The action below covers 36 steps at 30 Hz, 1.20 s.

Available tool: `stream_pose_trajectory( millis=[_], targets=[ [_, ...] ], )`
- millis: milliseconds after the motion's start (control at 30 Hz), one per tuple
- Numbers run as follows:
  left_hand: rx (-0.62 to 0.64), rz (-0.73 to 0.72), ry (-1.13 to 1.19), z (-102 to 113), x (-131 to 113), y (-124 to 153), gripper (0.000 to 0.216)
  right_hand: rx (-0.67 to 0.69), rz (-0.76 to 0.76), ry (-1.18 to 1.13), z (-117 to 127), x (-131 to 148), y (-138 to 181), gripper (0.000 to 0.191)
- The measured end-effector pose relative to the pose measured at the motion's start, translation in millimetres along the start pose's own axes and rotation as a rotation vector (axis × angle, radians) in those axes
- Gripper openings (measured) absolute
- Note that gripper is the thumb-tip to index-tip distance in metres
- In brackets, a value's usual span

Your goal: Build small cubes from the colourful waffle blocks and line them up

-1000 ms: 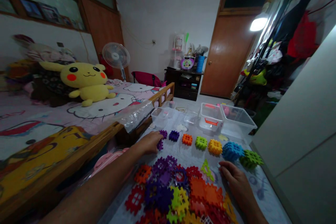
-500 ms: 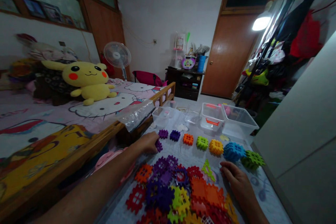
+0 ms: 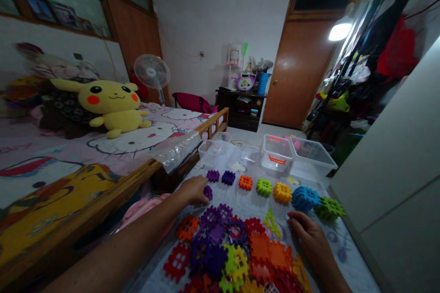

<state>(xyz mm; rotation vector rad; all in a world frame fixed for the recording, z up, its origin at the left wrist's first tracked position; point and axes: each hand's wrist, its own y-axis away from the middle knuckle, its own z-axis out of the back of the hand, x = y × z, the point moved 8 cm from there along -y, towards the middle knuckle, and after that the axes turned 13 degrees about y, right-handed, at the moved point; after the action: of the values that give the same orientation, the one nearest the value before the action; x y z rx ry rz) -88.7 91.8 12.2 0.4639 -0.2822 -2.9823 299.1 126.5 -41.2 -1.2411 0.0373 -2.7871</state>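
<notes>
My left hand (image 3: 195, 190) is closed on a purple toothed building tile (image 3: 208, 192) at the table's left side, its fingers partly hiding the piece. Just beyond it begins a row of tile stacks: purple (image 3: 213, 176), dark violet (image 3: 228, 177), orange (image 3: 245, 182), lime green (image 3: 264, 187), yellow (image 3: 282, 192), blue (image 3: 305, 198) and green (image 3: 330, 209). My right hand (image 3: 307, 230) rests on the table near the blue stack, fingers loosely apart and holding nothing. Between my arms lies a heap of mixed tiles (image 3: 216, 256), with a lime triangular piece (image 3: 272, 224) at its far edge.
Clear plastic boxes (image 3: 312, 154) stand at the table's far end, one with an orange handle. A bed with a wooden rail (image 3: 137, 175) and a yellow plush toy (image 3: 115, 110) borders the left. A pale cabinet (image 3: 395, 160) closes off the right.
My left hand has shifted very slightly at the purple tile, fingertips a little lower. The right hand stays where it was. The whole view has moved slightly.
</notes>
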Motion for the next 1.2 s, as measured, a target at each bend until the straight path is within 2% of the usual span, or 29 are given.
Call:
stream_pose_trajectory(
  millis=[167,300,467,667,800,1000,1200],
  targets=[
    [-0.02,0.005,-0.037,3,-4,4,0.043,0.011,-0.004,0.0,0,0,0,0.042],
    [-0.064,0.047,-0.047,6,-3,6,0.038,0.039,-0.013,-0.001,-5,-6,-1,0.045],
    [-0.08,0.073,-0.048,6,-1,5,0.039,0.048,-0.019,-0.02,-7,-9,-3,0.046],
    [-0.064,-0.004,-0.038,6,-8,6,0.043,-0.008,0.008,-0.009,1,0,0,0.039],
    [-0.055,-0.006,-0.044,4,-12,9,0.047,-0.012,0.012,-0.042,1,1,0,0.039],
    [-0.048,0.003,-0.042,-1,-9,9,0.035,-0.014,0.01,-0.052,1,3,0,0.042],
    [-0.028,-0.018,-0.019,-1,-7,9,0.046,-0.007,-0.002,-0.022,3,5,2,0.044]
  ],
)
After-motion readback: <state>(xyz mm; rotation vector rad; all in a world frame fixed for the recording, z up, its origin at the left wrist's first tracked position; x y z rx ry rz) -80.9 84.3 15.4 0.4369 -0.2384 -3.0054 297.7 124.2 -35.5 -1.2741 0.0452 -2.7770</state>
